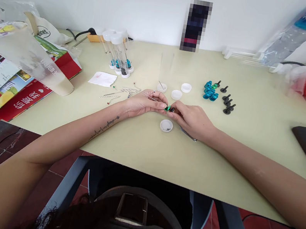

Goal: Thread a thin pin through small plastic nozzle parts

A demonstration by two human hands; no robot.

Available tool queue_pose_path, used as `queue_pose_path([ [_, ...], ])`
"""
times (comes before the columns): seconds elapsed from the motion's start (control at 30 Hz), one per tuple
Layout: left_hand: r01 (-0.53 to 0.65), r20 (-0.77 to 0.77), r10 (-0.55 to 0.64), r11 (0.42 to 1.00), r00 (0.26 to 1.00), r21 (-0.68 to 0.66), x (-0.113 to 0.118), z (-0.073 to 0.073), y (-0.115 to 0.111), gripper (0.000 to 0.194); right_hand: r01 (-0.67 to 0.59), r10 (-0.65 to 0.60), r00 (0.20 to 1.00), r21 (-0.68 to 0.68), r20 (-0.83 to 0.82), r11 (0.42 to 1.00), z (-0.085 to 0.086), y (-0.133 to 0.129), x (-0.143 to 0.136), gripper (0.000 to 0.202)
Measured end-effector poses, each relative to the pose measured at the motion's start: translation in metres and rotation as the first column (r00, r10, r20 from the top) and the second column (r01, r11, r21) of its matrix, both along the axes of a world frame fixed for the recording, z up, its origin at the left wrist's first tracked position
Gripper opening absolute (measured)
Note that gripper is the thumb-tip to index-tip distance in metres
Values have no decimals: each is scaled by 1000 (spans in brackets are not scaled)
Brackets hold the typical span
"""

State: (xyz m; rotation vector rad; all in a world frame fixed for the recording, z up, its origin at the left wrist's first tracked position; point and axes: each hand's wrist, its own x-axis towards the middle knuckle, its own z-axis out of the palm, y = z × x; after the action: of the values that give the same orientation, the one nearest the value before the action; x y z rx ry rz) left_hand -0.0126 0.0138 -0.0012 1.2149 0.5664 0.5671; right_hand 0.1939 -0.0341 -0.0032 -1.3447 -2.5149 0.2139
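Nearly closed, the left hand (152, 104) pinches a small green piece (167, 108); the right hand (192, 117), nearly closed too, seems to pinch a black bit (171, 110) beside it, near a white cap (164, 125) on the table (136, 143).

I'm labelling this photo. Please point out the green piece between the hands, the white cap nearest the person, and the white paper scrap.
Green piece (167, 108): head view, its visible middle.
White cap (165, 124): head view, bare inside floor.
White paper scrap (103, 79): head view, middle of its top.
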Motion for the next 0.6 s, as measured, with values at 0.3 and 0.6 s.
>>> queue_pose_path([
  [0.3,-5,-5,5,1000,1000,9,0,2,-1,29,-1,1,1000,5,8,1000,0,0,0,47],
  [0.6,2,-11,-2,1000,1000,12,0,3,-1,27,-14,14,1000,1,-14,1000,-1,-1,0,45],
])
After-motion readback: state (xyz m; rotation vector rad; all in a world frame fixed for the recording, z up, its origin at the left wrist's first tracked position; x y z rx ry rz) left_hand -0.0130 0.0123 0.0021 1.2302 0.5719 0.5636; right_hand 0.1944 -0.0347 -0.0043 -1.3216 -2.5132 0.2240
